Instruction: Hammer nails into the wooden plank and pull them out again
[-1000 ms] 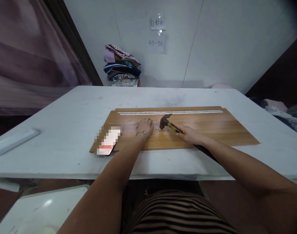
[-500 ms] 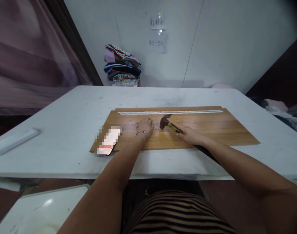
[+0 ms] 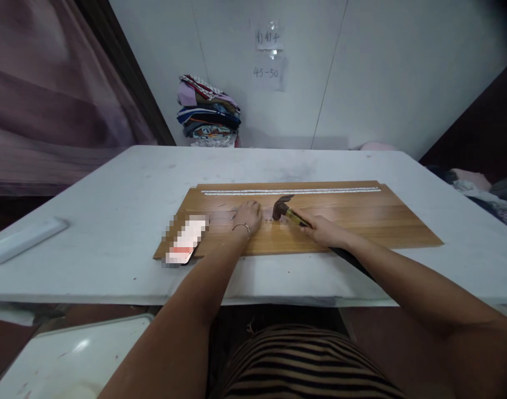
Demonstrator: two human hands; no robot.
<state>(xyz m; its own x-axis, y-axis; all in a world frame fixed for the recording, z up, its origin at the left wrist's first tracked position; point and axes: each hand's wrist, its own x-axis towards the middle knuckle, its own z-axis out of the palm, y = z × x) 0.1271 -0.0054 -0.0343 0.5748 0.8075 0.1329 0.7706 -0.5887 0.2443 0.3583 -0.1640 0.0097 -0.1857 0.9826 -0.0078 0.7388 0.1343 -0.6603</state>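
Note:
A long wooden board (image 3: pixel 361 216) lies on the white table (image 3: pixel 124 188). My right hand (image 3: pixel 323 230) is closed round the yellow handle of a claw hammer (image 3: pixel 282 206), whose dark head rests on the board. Just left of the hammer head, my left hand (image 3: pixel 248 215) sits on the board with its fingers curled together; what they pinch is too small to make out. A few loose nails (image 3: pixel 231 210) lie on the board left of that hand. A thin metal strip (image 3: pixel 290 192) runs along the board's far edge.
A blurred-out phone-sized object (image 3: pixel 184 240) lies on the board's near left corner. A white flat bar (image 3: pixel 24 240) rests at the table's left edge. Folded cloths (image 3: pixel 207 113) are stacked against the back wall. A white tray (image 3: pixel 66 354) sits below the table at left.

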